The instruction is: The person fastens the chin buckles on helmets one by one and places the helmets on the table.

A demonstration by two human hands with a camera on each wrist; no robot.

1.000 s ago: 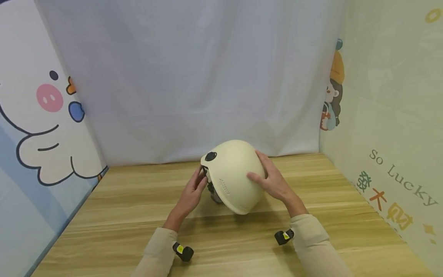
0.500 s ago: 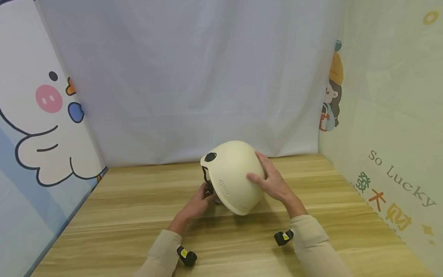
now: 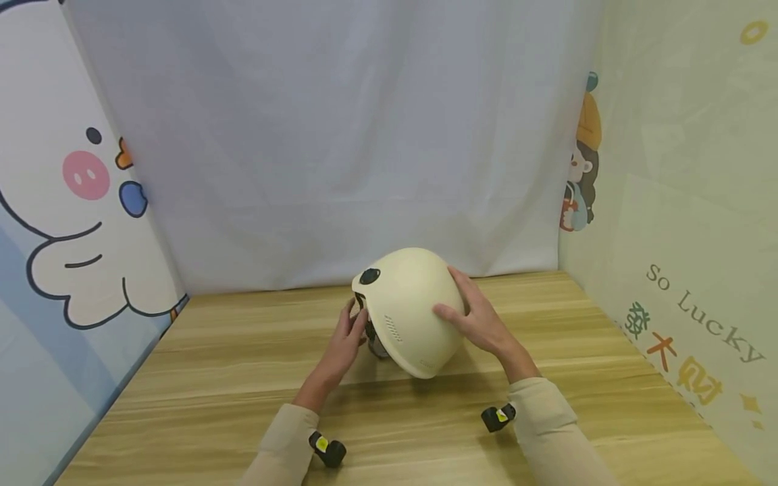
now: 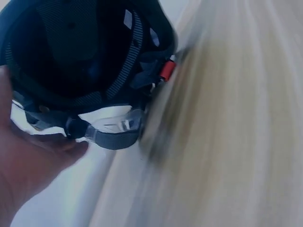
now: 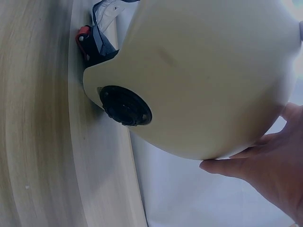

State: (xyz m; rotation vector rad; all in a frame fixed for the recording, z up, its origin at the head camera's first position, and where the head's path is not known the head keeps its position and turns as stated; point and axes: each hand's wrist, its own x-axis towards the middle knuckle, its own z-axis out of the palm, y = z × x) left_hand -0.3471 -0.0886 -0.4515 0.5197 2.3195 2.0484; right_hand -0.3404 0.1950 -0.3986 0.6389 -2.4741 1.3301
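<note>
A cream helmet [image 3: 416,304] stands tilted on the table, its opening facing left and a round black fitting [image 5: 125,106] near its edge. My right hand [image 3: 483,320] holds the dome from the right, thumb and fingers spread over the shell. At the opening, my left hand [image 3: 339,347] has its thumb and fingers at the black strap [image 4: 71,126] and appears to grip it; the fingertips are partly hidden. The left wrist view is blurred but shows the dark padded interior [image 4: 66,52], a chin strap [image 4: 116,140] and a red buckle [image 4: 167,71].
The wood-grain table [image 3: 200,378] runs back to a pale curtain [image 3: 340,148]. Printed panels stand on both sides, a cartoon panel [image 3: 79,223] at left and a yellowish panel [image 3: 681,202] at right. Small black cameras are strapped at both wrists.
My left hand dipped to the lower straps half a second ago and is now back up by the helmet's upper left edge. The helmet and my right hand have stayed in place.
</note>
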